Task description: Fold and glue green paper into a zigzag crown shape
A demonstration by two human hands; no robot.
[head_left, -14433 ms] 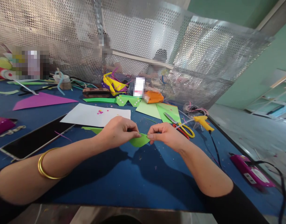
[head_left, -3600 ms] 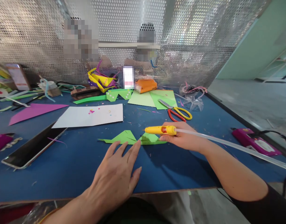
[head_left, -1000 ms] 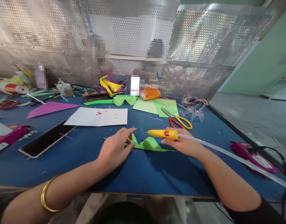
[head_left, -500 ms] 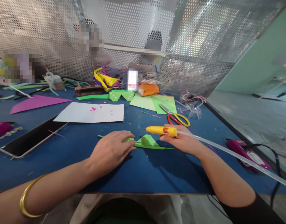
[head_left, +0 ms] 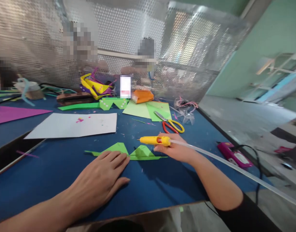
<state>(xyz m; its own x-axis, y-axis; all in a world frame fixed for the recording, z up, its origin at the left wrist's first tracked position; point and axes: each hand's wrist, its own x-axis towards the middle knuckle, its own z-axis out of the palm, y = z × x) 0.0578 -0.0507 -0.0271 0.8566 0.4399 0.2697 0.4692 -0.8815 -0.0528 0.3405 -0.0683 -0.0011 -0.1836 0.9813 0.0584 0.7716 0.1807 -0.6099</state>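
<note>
My left hand (head_left: 103, 174) lies flat with fingers stretched out, its fingertips on the lower edge of a green paper cutout (head_left: 142, 152). The cutout has two pointed peaks and a thin strip along its base; my fingers hide part of it. In my right hand (head_left: 178, 149) is a yellow hot glue pen (head_left: 154, 140), held level with its metal tip towards the left. From its back end a long translucent glue stick (head_left: 225, 163) runs down to the right. The tip is above the cutout, apart from it.
Scissors (head_left: 171, 124) lie on light green paper (head_left: 138, 109) beyond my right hand. White paper (head_left: 75, 125) with small scraps is at left. Green paper glasses (head_left: 114, 103), yellow paper glasses (head_left: 97, 87), an orange packet (head_left: 143, 96) and a magenta device (head_left: 233, 154) with a cord surround the work area.
The view has turned to the right. My left hand has drawn back lower on the green cutout, uncovering its left peak. The glue pen stays in my right hand.
</note>
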